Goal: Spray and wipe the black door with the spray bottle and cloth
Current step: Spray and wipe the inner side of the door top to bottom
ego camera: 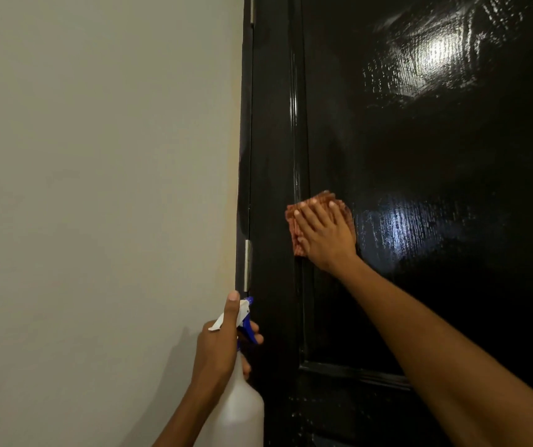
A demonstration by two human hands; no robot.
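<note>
The glossy black door [436,156] fills the right half of the view, with wet, shiny patches on its panel. My right hand [324,235] lies flat on an orange-brown cloth [294,217], pressing it against the left side of the panel. My left hand [218,346] grips the neck of a white spray bottle [242,411] with a white and blue trigger head [245,317], held low beside the door's hinge edge. The nozzle points toward the door.
A plain pale wall [97,188] takes up the left half. The door frame's edge carries a metal hinge [247,264] just above the bottle, and another hinge [252,9] sits at the top. A raised moulding [355,374] borders the panel's bottom.
</note>
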